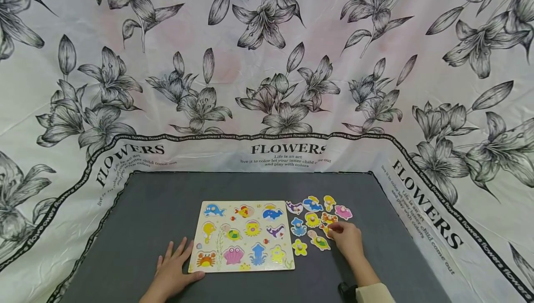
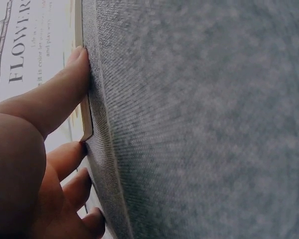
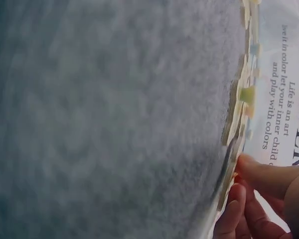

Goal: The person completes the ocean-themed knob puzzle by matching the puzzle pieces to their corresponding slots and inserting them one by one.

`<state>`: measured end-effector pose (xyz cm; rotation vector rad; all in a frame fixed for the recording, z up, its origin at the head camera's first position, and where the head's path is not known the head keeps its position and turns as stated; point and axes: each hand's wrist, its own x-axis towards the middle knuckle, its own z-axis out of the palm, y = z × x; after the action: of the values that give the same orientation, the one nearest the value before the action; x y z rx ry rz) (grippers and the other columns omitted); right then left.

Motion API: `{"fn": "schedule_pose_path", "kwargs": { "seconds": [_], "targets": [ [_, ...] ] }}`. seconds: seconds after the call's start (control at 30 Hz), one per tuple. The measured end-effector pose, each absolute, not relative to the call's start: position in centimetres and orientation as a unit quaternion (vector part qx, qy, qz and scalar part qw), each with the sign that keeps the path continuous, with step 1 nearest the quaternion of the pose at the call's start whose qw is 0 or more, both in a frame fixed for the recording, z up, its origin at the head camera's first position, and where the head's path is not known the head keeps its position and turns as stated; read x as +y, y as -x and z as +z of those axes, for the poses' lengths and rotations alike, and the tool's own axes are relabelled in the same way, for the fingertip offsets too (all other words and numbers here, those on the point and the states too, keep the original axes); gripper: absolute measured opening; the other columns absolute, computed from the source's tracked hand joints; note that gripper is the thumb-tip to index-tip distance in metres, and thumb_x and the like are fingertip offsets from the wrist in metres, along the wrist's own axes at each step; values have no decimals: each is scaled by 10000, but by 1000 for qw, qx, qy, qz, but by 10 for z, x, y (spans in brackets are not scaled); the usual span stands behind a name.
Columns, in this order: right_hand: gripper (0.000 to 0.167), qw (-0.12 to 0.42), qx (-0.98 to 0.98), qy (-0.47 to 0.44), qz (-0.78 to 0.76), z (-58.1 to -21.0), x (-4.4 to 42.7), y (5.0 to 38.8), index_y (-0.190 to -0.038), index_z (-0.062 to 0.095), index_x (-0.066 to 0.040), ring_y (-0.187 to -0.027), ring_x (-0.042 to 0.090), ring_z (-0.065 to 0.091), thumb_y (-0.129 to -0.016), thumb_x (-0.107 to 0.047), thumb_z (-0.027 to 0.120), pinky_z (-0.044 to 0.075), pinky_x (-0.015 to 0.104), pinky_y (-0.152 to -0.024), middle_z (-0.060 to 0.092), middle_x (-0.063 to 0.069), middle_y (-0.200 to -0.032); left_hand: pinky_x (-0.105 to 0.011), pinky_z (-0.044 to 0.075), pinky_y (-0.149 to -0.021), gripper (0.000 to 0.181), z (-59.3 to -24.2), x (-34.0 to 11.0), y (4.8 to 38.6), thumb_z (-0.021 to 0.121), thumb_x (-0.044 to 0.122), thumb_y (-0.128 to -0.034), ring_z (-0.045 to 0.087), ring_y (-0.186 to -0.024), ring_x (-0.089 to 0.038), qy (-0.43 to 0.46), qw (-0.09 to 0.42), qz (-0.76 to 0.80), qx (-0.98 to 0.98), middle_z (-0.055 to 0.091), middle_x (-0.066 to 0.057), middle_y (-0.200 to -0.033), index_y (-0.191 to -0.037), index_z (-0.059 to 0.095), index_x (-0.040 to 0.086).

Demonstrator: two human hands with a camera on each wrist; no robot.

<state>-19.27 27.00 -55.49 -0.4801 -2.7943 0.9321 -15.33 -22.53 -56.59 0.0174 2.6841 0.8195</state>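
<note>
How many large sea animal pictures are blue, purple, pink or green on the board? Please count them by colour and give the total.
Blue pictures: 3
Purple picture: 1
Pink picture: 1
Green picture: 1
Total on the board: 6

White flower-print cloth backdrop, black border, 3 FLOWERS headings, grey textured tabletop
</note>
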Motion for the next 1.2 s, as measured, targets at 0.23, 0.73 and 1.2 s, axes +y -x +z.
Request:
{"fn": "schedule_pose_path", "kwargs": {
  "seconds": [0.23, 0.73, 1.2],
  "targets": [
    [113, 96, -936, 135, 311, -541, 263, 198, -948, 788, -29, -740, 191, 636, -852, -86, 796, 508, 313, -655, 740, 77, -839, -813, 46, -1104, 1158, -566, -225, 154, 822, 661, -677, 24, -1493, -579, -6, 166, 291, 942, 213, -245, -1642, -1560, 378, 57],
    [118, 98, -933, 75, 337, -512, 226, 221, -977, 808, -58, -727, 154, 633, -869, -104, 798, 536, 247, -606, 752, 70, -883, -807, 34, -1109, 1154, -564, -225, 153, 821, 656, -682, 17, -1495, -574, -6, 170, 294, 941, 203, -243, -1646, -1565, 370, 65],
    [102, 77, -930, 35, 357, -504, 174, 247, -984, 813, -101, -744, 134, 674, -887, -116, 786, 562, 273, -615, 748, 41, -906, -804, 38, -1110, 1144, -569, -228, 153, 826, 647, -685, 15, -1501, -565, -9, 165, 306, 938, 208, -222, -1654, -1570, 369, 83]
  ]
}}
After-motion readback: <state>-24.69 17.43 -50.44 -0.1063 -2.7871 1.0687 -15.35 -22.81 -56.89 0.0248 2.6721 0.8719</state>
